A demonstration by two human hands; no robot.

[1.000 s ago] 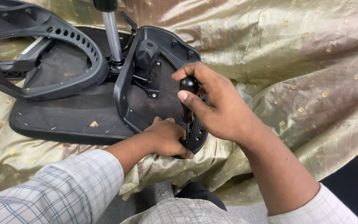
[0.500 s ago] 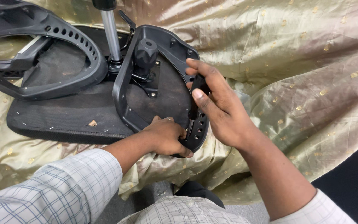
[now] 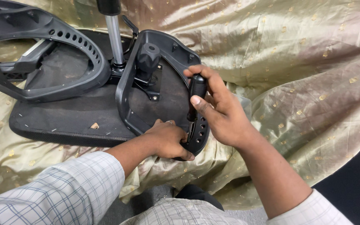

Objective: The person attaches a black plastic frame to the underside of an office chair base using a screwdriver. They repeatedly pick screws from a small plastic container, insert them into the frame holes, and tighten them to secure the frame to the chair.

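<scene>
An upturned black office chair seat (image 3: 63, 116) lies on a gold cloth, its underside up. A black plastic armrest loop (image 3: 123, 89) stands on the seat's right side. My left hand (image 3: 167, 139) presses the loop's lower corner against the seat. My right hand (image 3: 219, 110) grips the black handle of a screwdriver (image 3: 196, 89) held upright, its shaft pointing down into the loop's perforated lower bar beside my left fingers.
A second black armrest loop (image 3: 42, 50) sits at the left of the seat. A chrome gas-lift column (image 3: 115, 39) and a black round knob (image 3: 147, 56) rise from the centre mechanism. The gold patterned cloth (image 3: 296, 71) covers the surface.
My right hand loosened on the handle half a second ago, fingers spread, and now grips the screwdriver again higher up. My left hand has stayed on the armrest corner.
</scene>
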